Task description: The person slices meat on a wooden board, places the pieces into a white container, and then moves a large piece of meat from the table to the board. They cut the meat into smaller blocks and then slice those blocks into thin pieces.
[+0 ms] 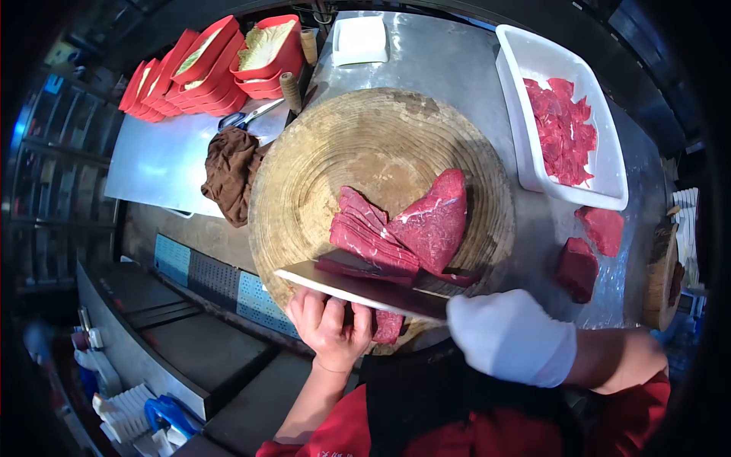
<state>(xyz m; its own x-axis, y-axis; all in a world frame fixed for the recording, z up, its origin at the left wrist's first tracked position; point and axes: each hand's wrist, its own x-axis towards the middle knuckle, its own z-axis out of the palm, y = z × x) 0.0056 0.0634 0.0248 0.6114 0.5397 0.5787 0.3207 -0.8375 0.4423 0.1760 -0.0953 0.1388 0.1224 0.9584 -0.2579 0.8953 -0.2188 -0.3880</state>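
Note:
My right hand (506, 335), in a white glove, grips the handle end of a wide cleaver (365, 293). Its blade stretches left over the front of a round wooden chopping block (297, 175). Close against the blade's near side, my bare left hand (331, 324) has curled fingers on a piece of red meat (389, 326), which the hand and blade partly hide. Beyond the blade lies a fanned row of meat slices (369, 234). A larger chunk of raw meat (432, 221) rests beside them on the right.
A white tub (510, 99) of cut meat stands at the right. Two meat pieces (577, 269) (601, 228) lie below it. Red baskets (202, 57) with leaves, scissors (255, 114) and a brown cloth (230, 171) are at left. A white dish (360, 40) sits behind the block.

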